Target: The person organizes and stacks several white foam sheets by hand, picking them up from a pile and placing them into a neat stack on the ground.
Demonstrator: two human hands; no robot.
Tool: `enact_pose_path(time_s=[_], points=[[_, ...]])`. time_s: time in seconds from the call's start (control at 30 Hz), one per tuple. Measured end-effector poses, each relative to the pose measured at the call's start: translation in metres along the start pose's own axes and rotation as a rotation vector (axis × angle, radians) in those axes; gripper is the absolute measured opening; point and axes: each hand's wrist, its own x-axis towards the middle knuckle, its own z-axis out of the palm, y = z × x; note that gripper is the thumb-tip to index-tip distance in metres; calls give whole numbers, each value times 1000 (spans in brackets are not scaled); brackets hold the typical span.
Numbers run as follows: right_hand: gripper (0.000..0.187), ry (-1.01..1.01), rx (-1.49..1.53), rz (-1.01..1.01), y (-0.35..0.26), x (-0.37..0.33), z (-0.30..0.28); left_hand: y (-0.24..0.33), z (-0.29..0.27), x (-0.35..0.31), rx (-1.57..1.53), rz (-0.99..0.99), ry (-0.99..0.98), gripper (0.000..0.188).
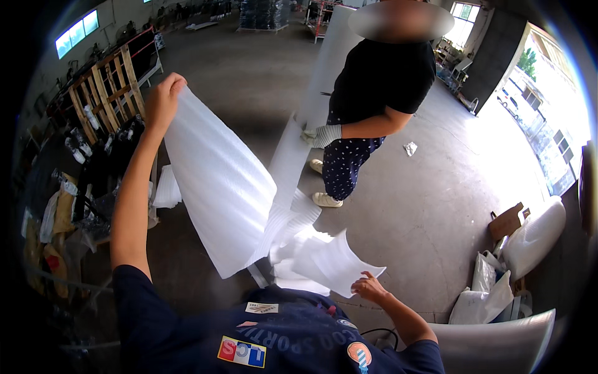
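My left hand (163, 100) is raised high and grips the top corner of a long white foam sheet (218, 181) that hangs down in front of me. My right hand (367, 288) is low and holds the lower edge of another white foam piece (333, 262) near my waist. More folded foam (293, 218) trails between the two. A person in a black top stands opposite, and a gloved hand (324, 135) of theirs holds a tall strip of the same foam (333, 68).
Wooden pallets (109, 87) lean at the left above a heap of bags and clutter (68, 206). White sacks (536, 234) and a cardboard box (506, 221) lie at the right. A crumpled scrap (410, 148) is on the concrete floor (436, 206).
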Motion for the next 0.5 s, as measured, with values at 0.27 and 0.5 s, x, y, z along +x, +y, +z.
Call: enact_pose_path(time_s=[0.27,0.5], points=[[6,511,-27,-111,-58,79,-187,96,34,-32,-268,140,-170,14],[10,732,412,-281,-145,152,-305,184,59,-71,-613,142,-458,10]])
